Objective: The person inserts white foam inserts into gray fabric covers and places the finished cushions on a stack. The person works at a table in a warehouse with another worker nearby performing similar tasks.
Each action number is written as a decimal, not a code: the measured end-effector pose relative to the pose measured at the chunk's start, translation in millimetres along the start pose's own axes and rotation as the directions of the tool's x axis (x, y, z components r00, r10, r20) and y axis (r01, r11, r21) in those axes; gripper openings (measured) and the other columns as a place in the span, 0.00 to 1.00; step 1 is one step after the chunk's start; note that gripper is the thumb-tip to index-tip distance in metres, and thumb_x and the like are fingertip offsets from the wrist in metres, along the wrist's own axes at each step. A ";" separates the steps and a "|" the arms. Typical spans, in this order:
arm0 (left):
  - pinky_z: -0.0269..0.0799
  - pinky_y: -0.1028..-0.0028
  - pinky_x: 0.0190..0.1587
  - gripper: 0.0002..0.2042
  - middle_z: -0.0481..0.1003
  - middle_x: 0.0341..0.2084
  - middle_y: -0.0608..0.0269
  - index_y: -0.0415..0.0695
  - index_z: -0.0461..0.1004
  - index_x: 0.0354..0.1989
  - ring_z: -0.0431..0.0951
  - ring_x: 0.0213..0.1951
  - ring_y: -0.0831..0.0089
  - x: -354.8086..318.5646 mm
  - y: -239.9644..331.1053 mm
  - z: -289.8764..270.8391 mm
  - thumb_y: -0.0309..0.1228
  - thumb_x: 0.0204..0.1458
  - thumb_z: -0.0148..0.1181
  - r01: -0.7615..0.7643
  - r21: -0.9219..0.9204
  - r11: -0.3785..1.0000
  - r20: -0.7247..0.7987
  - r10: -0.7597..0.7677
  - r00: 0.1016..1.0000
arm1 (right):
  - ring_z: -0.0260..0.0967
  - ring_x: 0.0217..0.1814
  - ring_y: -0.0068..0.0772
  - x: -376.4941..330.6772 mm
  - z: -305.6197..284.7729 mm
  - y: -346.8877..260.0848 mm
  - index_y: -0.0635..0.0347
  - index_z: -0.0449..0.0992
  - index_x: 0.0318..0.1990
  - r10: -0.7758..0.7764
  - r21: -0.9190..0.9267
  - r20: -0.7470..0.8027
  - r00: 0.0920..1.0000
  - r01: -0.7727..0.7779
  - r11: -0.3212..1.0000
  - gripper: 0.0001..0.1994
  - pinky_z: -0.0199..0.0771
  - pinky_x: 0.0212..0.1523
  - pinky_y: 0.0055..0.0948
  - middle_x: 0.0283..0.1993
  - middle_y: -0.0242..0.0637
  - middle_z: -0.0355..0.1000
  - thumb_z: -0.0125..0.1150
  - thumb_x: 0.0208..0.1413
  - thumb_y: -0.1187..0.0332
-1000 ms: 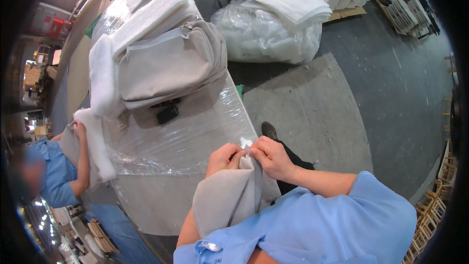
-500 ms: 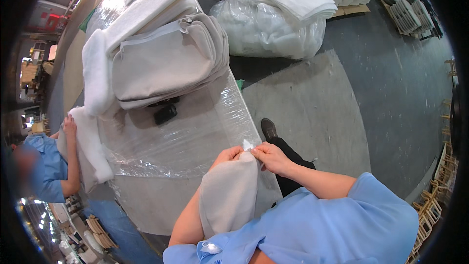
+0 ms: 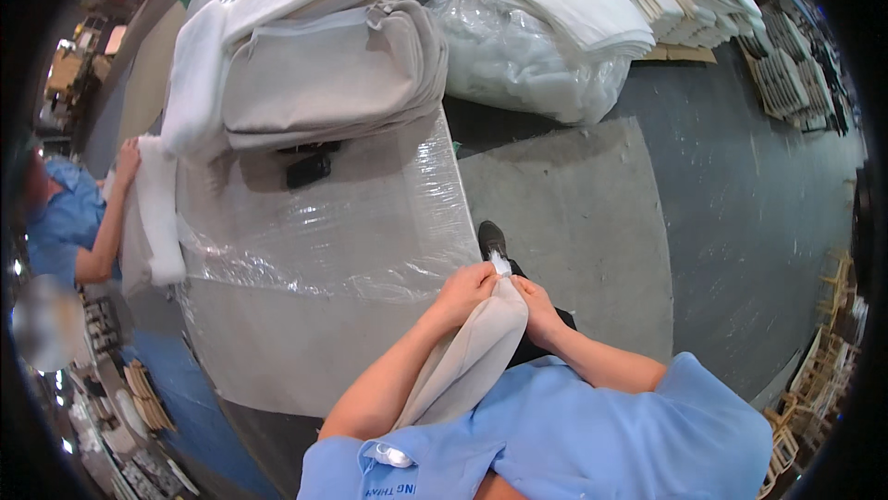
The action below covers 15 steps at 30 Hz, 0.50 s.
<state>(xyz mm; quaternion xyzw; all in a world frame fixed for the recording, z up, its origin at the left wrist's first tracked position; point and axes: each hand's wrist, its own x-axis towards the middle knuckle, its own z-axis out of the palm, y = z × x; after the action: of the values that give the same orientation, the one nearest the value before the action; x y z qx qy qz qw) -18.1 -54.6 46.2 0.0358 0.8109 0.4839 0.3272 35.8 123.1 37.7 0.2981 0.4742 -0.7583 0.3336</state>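
Beige fabric cover (image 3: 467,361) hangs between both hands just off the near corner of the surface (image 3: 305,343), its lower part draping down toward the person's blue shirt. Left hand (image 3: 465,283) holds a closed grip on the upper left edge of the fabric cover. Right hand (image 3: 536,308) holds a closed grip on the upper right edge, and the two hands nearly touch. White filling (image 3: 500,262) protrudes from the top of the fabric cover between the fingertips.

Clear plastic film (image 3: 351,222) covers the surface and wrinkles along its near edge. Small black object (image 3: 308,170) lies on the film farther up the surface. Beyond it, at the far end of the surface, stands a stack of grey cushion covers (image 3: 324,79) with white padding (image 3: 199,84) draped over its left side.

At the left edge of the surface, a co-worker's hand (image 3: 127,163) grips a white padded strip (image 3: 159,213). Right of the surface, on the floor, lies a clear bag of white filling (image 3: 527,65).
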 end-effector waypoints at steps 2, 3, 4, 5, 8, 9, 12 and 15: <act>0.73 0.55 0.39 0.12 0.79 0.31 0.43 0.39 0.77 0.36 0.79 0.34 0.46 4.2 -0.6 1.2 0.37 0.61 0.58 -0.006 0.022 1.000 -0.021 0.007 1.000 | 0.71 0.38 0.15 9.3 -8.1 7.4 0.55 0.79 0.47 -0.046 0.033 0.024 0.999 0.045 0.998 0.16 0.73 0.40 0.22 0.39 0.23 0.76 0.47 0.78 0.57; 0.73 0.54 0.40 0.12 0.80 0.32 0.43 0.39 0.78 0.36 0.79 0.35 0.44 4.2 -1.3 0.9 0.37 0.61 0.58 -0.033 0.052 0.998 -0.034 0.035 0.999 | 0.72 0.38 0.15 16.2 -12.6 15.4 0.55 0.79 0.47 -0.055 0.049 0.044 0.997 0.053 0.997 0.15 0.73 0.40 0.22 0.40 0.24 0.77 0.48 0.78 0.57; 0.73 0.53 0.41 0.12 0.80 0.33 0.43 0.39 0.78 0.35 0.79 0.36 0.43 4.6 -0.3 -0.2 0.37 0.60 0.57 -0.054 0.080 0.995 -0.043 0.058 0.997 | 0.73 0.39 0.16 21.1 -16.9 20.6 0.55 0.79 0.47 -0.062 0.059 0.069 0.996 0.058 0.997 0.13 0.74 0.41 0.23 0.40 0.24 0.78 0.49 0.77 0.59; 0.73 0.52 0.41 0.12 0.80 0.35 0.43 0.39 0.79 0.35 0.79 0.37 0.42 6.3 0.8 -1.5 0.36 0.60 0.57 -0.075 0.108 0.991 -0.050 0.081 0.995 | 0.73 0.39 0.17 26.2 -23.0 23.6 0.54 0.79 0.48 -0.069 0.069 0.093 0.993 0.062 0.996 0.12 0.75 0.42 0.23 0.41 0.25 0.78 0.50 0.76 0.61; 0.73 0.50 0.44 0.12 0.81 0.37 0.42 0.40 0.81 0.35 0.79 0.40 0.41 12.4 -9.3 -2.5 0.37 0.60 0.57 -0.015 0.115 0.993 -0.035 0.019 0.999 | 0.76 0.42 0.19 31.5 -20.4 21.4 0.54 0.79 0.50 -0.105 -0.009 0.133 0.986 0.107 0.994 0.09 0.78 0.45 0.25 0.43 0.26 0.79 0.53 0.74 0.65; 0.73 0.50 0.44 0.12 0.81 0.37 0.42 0.40 0.81 0.35 0.79 0.41 0.41 13.8 -14.5 -0.3 0.37 0.59 0.57 -0.002 0.085 0.996 -0.040 0.005 0.999 | 0.77 0.43 0.20 31.2 -18.6 19.0 0.54 0.79 0.52 -0.123 -0.053 0.143 0.982 0.132 0.990 0.09 0.79 0.46 0.25 0.44 0.27 0.79 0.54 0.73 0.67; 0.73 0.51 0.45 0.13 0.81 0.37 0.42 0.40 0.81 0.35 0.80 0.42 0.42 19.9 -17.9 -0.3 0.37 0.59 0.58 0.005 0.020 1.000 -0.045 -0.004 0.999 | 0.78 0.50 0.27 49.2 -32.4 33.6 0.57 0.76 0.60 -0.036 0.072 0.160 0.986 0.025 0.997 0.14 0.82 0.52 0.33 0.53 0.33 0.79 0.52 0.72 0.67; 0.73 0.54 0.45 0.14 0.81 0.37 0.43 0.39 0.80 0.37 0.80 0.42 0.45 11.3 -30.8 -3.9 0.39 0.61 0.58 -0.013 -0.044 0.999 -0.051 0.011 0.999 | 0.78 0.54 0.31 53.9 -33.4 36.0 0.59 0.74 0.63 0.011 0.093 0.207 0.978 -0.030 0.995 0.17 0.82 0.56 0.36 0.58 0.36 0.77 0.53 0.72 0.64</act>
<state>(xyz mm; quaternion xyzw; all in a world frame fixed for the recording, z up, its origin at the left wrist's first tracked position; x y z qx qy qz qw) -21.2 -69.7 17.0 0.0211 0.8077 0.5044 0.3045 36.4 130.0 -34.9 0.2383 0.3972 -0.8034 0.3742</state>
